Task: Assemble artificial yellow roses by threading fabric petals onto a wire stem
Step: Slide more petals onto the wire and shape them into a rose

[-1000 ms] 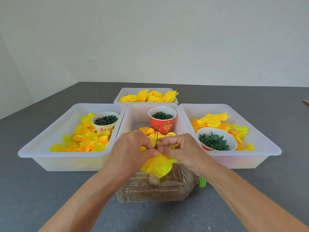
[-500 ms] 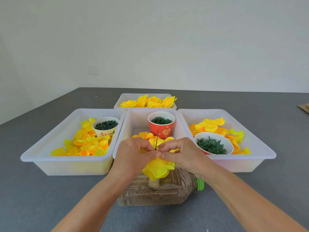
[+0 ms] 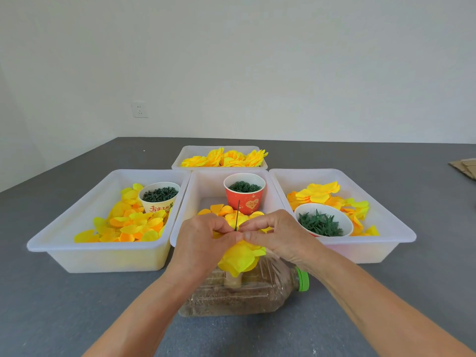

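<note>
A: So, what are the hands doing?

B: Both meet at the middle. The left hand (image 3: 203,240) and right hand (image 3: 277,237) have their fingers curled in, thumbs and forefingers pinching together around a thin dark wire stem (image 3: 237,215) that sticks straight up between them.

A: Tight grip or loose?

B: Closed to a fine pinch; the fingertips of the two hands touch each other at the wire. Just below them hangs a bunch of yellow fabric petals (image 3: 240,258), gathered on the stem and pressed under the fingers.

A: Where does that sit?

B: Over a clear plastic bottle (image 3: 247,295) lying on its side on the grey table (image 3: 51,305), green cap (image 3: 302,279) pointing right.

A: And the supplies?

B: Behind the hands, a middle white tray (image 3: 198,186) holds loose petals and a red paper cup (image 3: 244,193) of green rings. The left tray (image 3: 98,253) has petals and a pale cup (image 3: 159,197) of dark green bits. The right tray (image 3: 386,222) has petals and a white bowl (image 3: 323,222) of green pieces. A far tray (image 3: 188,153) holds finished yellow roses (image 3: 226,158).
</note>
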`<state>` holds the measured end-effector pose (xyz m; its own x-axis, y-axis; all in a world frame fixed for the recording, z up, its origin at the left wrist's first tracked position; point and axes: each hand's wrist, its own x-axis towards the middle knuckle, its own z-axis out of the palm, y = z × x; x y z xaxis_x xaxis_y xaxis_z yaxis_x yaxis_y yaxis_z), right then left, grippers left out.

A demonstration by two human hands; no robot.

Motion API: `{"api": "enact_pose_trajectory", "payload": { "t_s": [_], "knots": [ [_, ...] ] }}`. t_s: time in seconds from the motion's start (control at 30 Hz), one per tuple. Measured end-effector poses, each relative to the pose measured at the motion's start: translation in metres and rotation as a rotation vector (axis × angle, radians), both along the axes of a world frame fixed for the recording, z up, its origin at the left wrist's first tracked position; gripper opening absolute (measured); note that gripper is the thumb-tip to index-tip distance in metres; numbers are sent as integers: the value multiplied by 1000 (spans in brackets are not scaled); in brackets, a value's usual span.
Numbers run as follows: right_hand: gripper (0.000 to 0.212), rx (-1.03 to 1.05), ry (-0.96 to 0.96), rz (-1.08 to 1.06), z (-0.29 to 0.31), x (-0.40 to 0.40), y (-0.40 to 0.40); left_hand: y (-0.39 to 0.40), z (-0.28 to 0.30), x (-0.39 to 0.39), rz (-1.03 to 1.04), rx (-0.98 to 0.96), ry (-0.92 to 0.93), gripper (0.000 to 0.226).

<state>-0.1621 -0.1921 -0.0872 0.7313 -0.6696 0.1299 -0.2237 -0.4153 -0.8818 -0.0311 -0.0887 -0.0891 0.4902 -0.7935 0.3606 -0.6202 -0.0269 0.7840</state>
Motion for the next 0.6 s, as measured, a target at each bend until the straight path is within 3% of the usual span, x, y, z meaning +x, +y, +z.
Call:
{"api": "enact_pose_trajectory", "payload": {
  "t_s": [0.17,0.3,0.37,0.47,0.6],
  "knots": [
    [6,87,-171,-156,25,-21,-20,-1,6,1,-16,60,2,19],
    [5,-38,-197,-424,39,-54,-61,-3,9,0,-29,79,-31,19],
    [7,-118,-30,-505,34,-66,-79,-4,9,0,-28,77,-38,17],
    [15,-192,343,-460,17,-72,-95,-3,10,-1,-21,79,-27,16],
    [25,-317,592,-410,-3,-63,-105,-2,11,-1,-21,81,-23,16]
  ]
}}
